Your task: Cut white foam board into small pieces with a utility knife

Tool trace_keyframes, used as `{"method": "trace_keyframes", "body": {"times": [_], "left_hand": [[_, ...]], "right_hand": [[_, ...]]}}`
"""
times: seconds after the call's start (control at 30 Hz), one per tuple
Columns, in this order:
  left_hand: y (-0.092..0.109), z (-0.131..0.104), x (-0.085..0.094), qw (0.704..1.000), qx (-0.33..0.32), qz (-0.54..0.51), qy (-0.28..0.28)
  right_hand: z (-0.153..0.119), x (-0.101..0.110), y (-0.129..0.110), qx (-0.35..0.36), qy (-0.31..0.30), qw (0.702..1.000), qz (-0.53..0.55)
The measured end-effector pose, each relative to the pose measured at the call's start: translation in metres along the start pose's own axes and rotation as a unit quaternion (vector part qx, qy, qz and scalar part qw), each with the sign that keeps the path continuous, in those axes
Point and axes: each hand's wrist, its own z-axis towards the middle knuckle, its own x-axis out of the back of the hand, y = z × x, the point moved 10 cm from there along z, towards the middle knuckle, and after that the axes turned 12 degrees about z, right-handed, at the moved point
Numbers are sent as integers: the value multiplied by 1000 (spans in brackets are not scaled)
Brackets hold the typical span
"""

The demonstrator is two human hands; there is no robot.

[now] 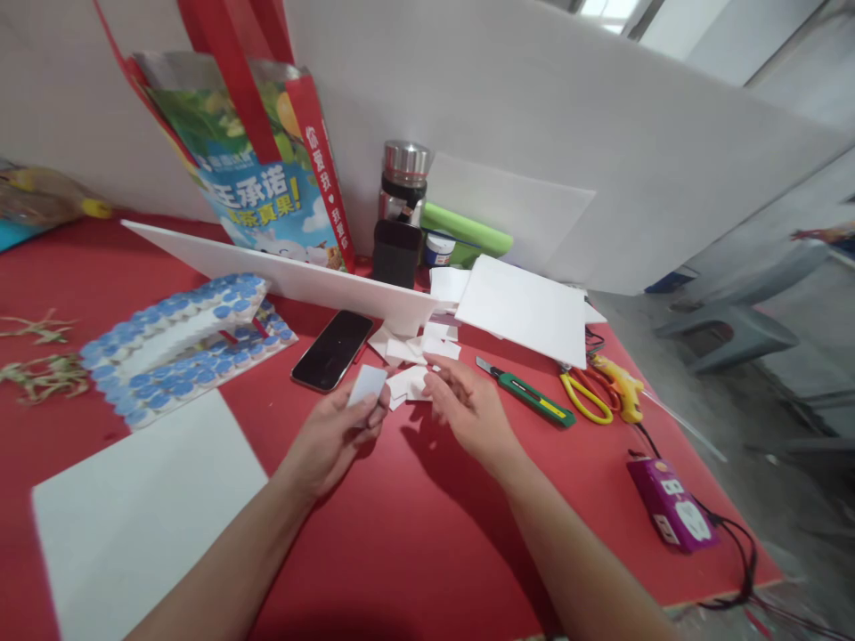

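left hand (334,427) pinches a small white foam piece (367,385) between thumb and fingertips, piece tilted, long axis running toward 1 o'clock. right hand (468,405) just beside it at 3 o'clock, fingers loosely curled, tips resting at the pile of white offcuts (414,361); whether it grips one, cannot tell. pile lies at 12 o'clock from both hands, right hand nearer. black phone (332,350) at 11 o'clock of the left hand. green utility knife (527,393) at 3 o'clock of the right hand, apart.
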Motion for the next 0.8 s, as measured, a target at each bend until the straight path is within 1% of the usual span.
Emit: {"method": "trace_keyframes", "body": {"times": [0.03,0.07,0.1,0.17,0.2,0.23,0.27,0.3,0.37,0.4,0.43,0.5,0.57,0.7,0.77,0.8], "left_hand": [[7,-3,-3,995,-44,86,-1],[15,-6,-8,980,-95,173,-4],[23,-11,-16,956,-150,251,-11],[34,-20,-33,903,-239,355,-32],[35,-23,-38,888,-262,376,-41],[35,-24,-39,886,-267,376,-42],[33,-22,-36,898,-258,355,-36],[29,-18,-30,918,-236,318,-24],[18,-8,-13,962,-170,212,5],[12,-4,-6,978,-137,156,18],[6,0,0,988,-108,107,26],[-3,5,5,996,-67,47,36],[-7,8,7,997,-47,28,45],[-11,8,6,997,-26,46,60],[-14,8,8,996,-13,52,73],[-15,8,9,995,-6,54,78]], "right_hand": [[-3,-6,10,-61,-14,996,68],[-7,-13,18,-108,-28,986,122],[-11,-19,24,-138,-40,977,160],[-16,-24,30,-154,-48,967,198],[-18,-24,33,-154,-45,965,209],[-19,-23,36,-154,-39,963,219],[-20,-20,39,-155,-27,960,230],[-20,-16,42,-154,-12,959,238],[-20,-3,45,-138,26,963,231],[-19,3,45,-125,44,967,219],[-18,8,44,-112,57,971,203],[-16,14,42,-93,63,978,173],[-15,13,41,-87,52,981,165],[-14,6,45,-93,14,984,154],[-14,5,41,-64,1,991,120],[-14,5,35,-32,-4,996,85]]}}
